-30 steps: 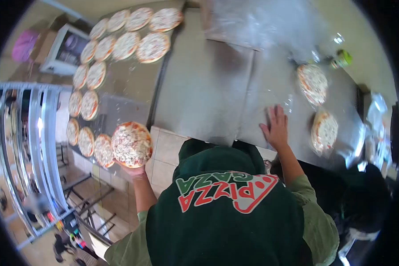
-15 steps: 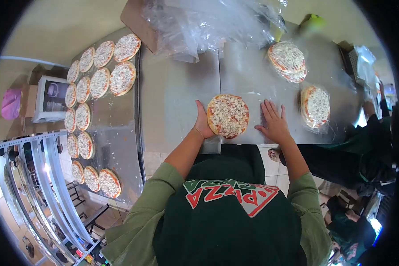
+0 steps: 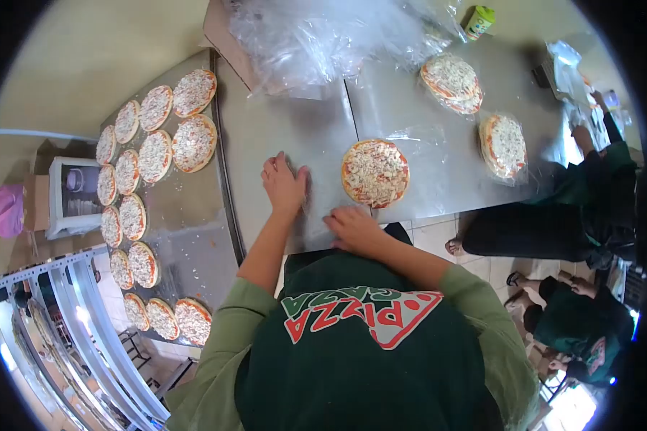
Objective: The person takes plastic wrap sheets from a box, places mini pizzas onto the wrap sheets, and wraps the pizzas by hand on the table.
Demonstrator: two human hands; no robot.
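Left hand (image 3: 284,188) lay back-up over the silver-grey metal table (image 3: 309,129), thumb apart from the fingers, fingers slightly bent. Right hand (image 3: 356,228) was low by the table's front edge, fingers bent and pointing toward the left hand; could not tell whether its fingertips were closed on anything.

Nearest item: a round, pale-crusted pizza (image 3: 375,174) topped with white shredded cheese and red sauce. It lay flat on the table, just beyond the right hand and to the right of the left hand — a bare strip of metal between it and the left. Neither hand gripped it.

Just right of the pizza, a sheet of thin clear plastic film (image 3: 420,147) lay on the metal. Farther right, two groups of similar pizzas in clear wrap: a farther wrapped pile (image 3: 451,80) with its discs offset, and a nearer wrapped pile (image 3: 505,147) more squarely stacked.

Beyond the hands, a heap of crinkled clear plastic bags (image 3: 323,43) spilled by a brown cardboard box (image 3: 226,36). A bright green container (image 3: 480,23) stood near the back.

Left of the seam, a grey metal surface (image 3: 194,237) bore rows of unwrapped cheese-topped pizzas (image 3: 155,156). Far right — a co-worker in dark clothing (image 3: 525,233), arms reaching forward.
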